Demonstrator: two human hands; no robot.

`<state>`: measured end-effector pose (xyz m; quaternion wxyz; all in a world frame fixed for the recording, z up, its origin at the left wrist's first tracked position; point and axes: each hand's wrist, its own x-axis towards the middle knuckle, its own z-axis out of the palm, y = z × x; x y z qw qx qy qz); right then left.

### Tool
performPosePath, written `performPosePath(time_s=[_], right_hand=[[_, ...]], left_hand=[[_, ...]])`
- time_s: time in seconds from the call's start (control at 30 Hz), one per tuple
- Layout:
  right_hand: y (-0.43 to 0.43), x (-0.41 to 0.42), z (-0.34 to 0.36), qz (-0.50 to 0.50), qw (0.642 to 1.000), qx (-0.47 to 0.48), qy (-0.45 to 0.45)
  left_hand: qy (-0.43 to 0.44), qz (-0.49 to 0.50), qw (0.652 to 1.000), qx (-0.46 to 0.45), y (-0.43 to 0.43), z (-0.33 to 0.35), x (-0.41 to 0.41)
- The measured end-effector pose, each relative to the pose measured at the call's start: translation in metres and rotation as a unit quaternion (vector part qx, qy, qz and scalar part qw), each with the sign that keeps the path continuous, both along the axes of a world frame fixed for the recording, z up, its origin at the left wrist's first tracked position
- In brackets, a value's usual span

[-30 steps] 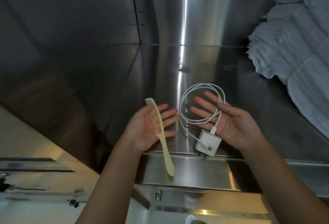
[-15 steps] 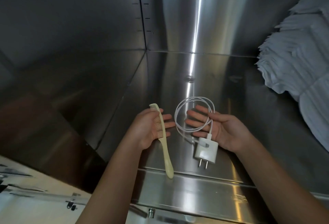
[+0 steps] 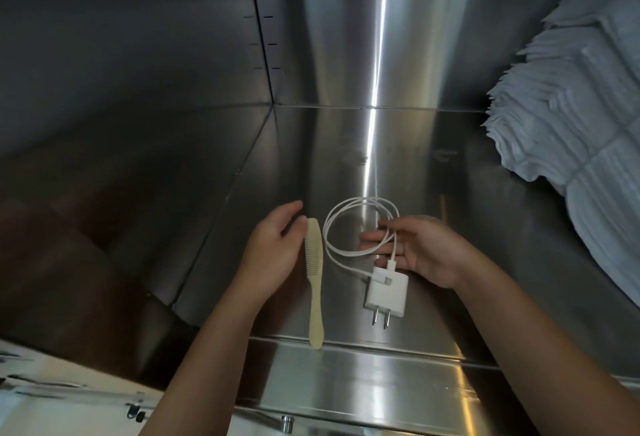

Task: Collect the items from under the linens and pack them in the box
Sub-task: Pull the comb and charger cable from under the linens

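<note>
Change: left hand (image 3: 272, 255) rolled from palm-up to knuckles-up over the last second; comb (image 3: 315, 283), then lying across an open palm, now clasped at its toothed end. Right hand (image 3: 429, 252) turned partly inward too.
Front lip (image 3: 363, 366): brushed steel, nearest the body; comb's handle tip hanging just over it.
Comb: cream, slim, rigid, fine teeth facing left; long axis near-to-far, handle toward the body, teeth end up by the left fingers.
Charger (image 3: 386, 291): white glossy block, two round metal pins pointing toward the body — dangling below the right palm.
Left hand state: curled round the comb's far end, thumb above.
Right hand state: thumb pinching the cable (image 3: 326, 231) against nearly straight fingers; thin white cord, coiled in a loose double loop beyond the fingertips.
Key relation: both items already in hand, each on its own side, hands level and just apart; box not in view, so next move judged a carry back out past the lip — pins and handle leading.
Shelf floor (image 3: 433, 165): bare reflective steel.
Linens (image 3: 571, 130): white folded stack, soft ribbed edges, far right, well apart from both hands.
</note>
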<state>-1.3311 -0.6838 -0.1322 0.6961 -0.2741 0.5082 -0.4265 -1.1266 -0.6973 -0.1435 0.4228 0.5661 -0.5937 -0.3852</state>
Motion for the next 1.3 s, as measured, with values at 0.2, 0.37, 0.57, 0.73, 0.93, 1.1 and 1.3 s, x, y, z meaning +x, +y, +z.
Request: performPosePath(time_s=[0.2, 0.37, 0.57, 0.73, 0.93, 1.1, 1.3], right_hand=[[0.013, 0.0, 0.003, -0.035, 0.956, -0.088, 0.277], [0.034, 0.011, -0.002, 0.069, 0.794, -0.239, 0.554], [0.044, 0.027, -0.02, 0.221, 0.682, -0.22, 0.661], [0.039, 0.038, -0.021, 0.217, 0.68, -0.228, 0.662], [0.034, 0.055, -0.02, 0.219, 0.661, -0.237, 0.677], [0.033, 0.062, -0.02, 0.215, 0.653, -0.229, 0.689], [0.047, 0.059, -0.015, 0.178, 0.654, -0.231, 0.698]], left_hand=[[-0.338, -0.129, 0.926, -0.105, 0.038, -0.016, -0.003], [-0.462, -0.175, 0.865, -0.086, 0.055, -0.022, -0.004], [-0.505, -0.178, 0.842, -0.066, 0.054, -0.034, -0.001], [-0.5, -0.17, 0.846, -0.067, 0.047, -0.034, 0.009], [-0.502, -0.17, 0.847, -0.041, 0.037, -0.027, 0.023], [-0.504, -0.161, 0.847, -0.046, 0.038, -0.024, 0.027], [-0.48, -0.136, 0.861, -0.096, 0.048, -0.015, 0.018]])
